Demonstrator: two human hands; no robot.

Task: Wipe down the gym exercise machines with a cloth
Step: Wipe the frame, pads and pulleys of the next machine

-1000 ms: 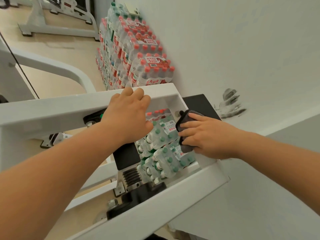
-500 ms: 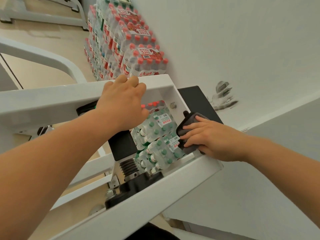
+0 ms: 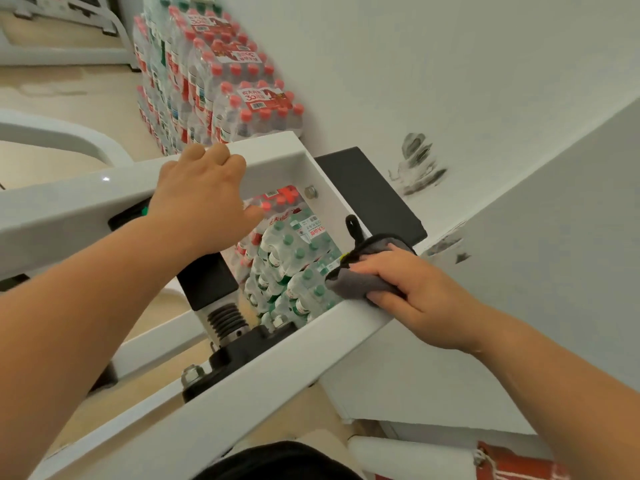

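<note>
right hand (image 3: 415, 299) grips grey cloth (image 3: 356, 282), pressing it onto white frame (image 3: 242, 382) corner. left hand (image 3: 201, 199) fingers curled over frame's top bar; water bottles (image 3: 242, 109) stacked beyond it.

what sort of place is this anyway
Most likely a gym. The right hand holds a grey cloth on a white machine frame with a coiled spring inside, another white machine base stands beyond, and shrink-wrapped packs of bottled water are stacked against the wall.

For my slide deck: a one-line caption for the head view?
Right hand holds a grey cloth against the white frame; left hand grips the top bar.
</note>
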